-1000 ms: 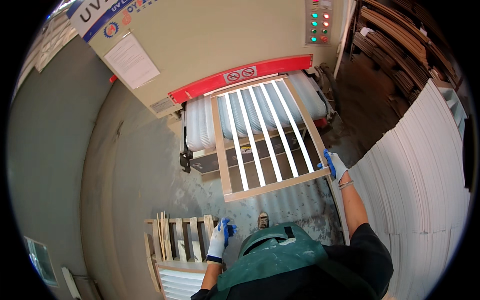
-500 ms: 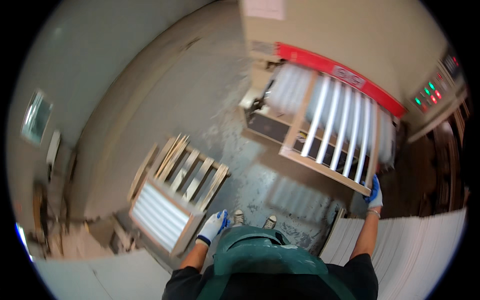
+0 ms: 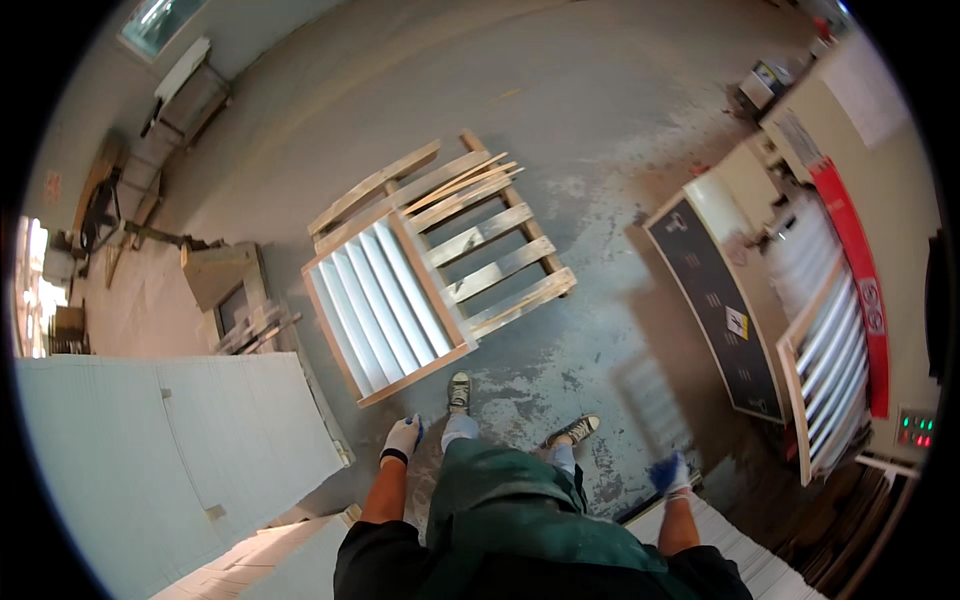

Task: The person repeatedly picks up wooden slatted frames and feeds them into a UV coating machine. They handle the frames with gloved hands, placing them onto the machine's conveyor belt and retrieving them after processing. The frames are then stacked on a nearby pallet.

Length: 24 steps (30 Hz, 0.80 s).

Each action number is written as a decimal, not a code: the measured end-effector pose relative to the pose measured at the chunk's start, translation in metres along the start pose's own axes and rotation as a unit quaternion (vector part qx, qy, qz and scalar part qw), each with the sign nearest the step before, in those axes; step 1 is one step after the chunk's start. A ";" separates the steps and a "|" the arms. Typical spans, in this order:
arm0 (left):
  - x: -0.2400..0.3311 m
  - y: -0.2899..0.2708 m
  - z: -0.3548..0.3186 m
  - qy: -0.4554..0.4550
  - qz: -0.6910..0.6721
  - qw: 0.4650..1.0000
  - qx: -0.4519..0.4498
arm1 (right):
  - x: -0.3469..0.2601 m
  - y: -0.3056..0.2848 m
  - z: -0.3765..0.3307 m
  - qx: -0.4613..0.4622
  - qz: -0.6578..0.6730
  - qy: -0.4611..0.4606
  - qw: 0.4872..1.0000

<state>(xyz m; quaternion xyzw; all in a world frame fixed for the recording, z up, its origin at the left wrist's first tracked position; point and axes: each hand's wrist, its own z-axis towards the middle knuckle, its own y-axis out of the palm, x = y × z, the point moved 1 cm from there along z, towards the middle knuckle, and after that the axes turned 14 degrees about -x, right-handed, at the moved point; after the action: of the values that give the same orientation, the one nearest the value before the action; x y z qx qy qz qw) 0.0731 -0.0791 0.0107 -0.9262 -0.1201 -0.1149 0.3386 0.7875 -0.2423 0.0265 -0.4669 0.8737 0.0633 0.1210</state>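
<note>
Head view: beyond our feet stands a pale, slatted wooden pallet (image 3: pixel 485 235), and on its near left part lies a rectangular panel with a tan frame and glossy white slats (image 3: pixel 382 308).

Nearer us than the pallet, our left hand (image 3: pixel 404 438), in a white glove with blue fingers, is just beside the panel's near edge, apparently gripping nothing; its fingers are too small to tell whether they are clenched. Our right hand (image 3: pixel 668 472), gloved alike, is nearer us and right of the pallet, close to a stack of white sheets (image 3: pixel 725 545). No object shows in it, but blur hides its finger posture.

Well right of the pallet, another tan-framed, white-slatted panel (image 3: pixel 832 372) rests at a beige machine with a red bar (image 3: pixel 850 270).

We judge either panel stiff and fairly light for its breadth, its slats slippery and easily marred. Opposite outer rails look like the soundest hold for us; the slats would make a poor grip.
</note>
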 end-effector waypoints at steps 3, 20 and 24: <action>-0.074 -0.010 0.048 -0.141 -0.128 0.978 -0.079 | -0.008 0.185 0.047 -0.147 -0.062 0.014 0.987; -0.252 0.000 0.170 -0.296 -0.403 0.849 0.172 | 0.027 0.670 0.283 -0.060 -0.623 -0.311 0.715; -0.245 0.024 0.164 -0.240 -0.497 0.816 0.173 | -0.001 0.684 0.266 -0.106 -0.551 -0.231 0.795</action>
<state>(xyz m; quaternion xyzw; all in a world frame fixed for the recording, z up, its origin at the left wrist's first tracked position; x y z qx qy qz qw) -0.1294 -0.0246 -0.1978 -0.6650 -0.6593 -0.0190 0.3504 0.2601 0.1983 -0.2310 -0.8508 0.4022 0.1839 0.2837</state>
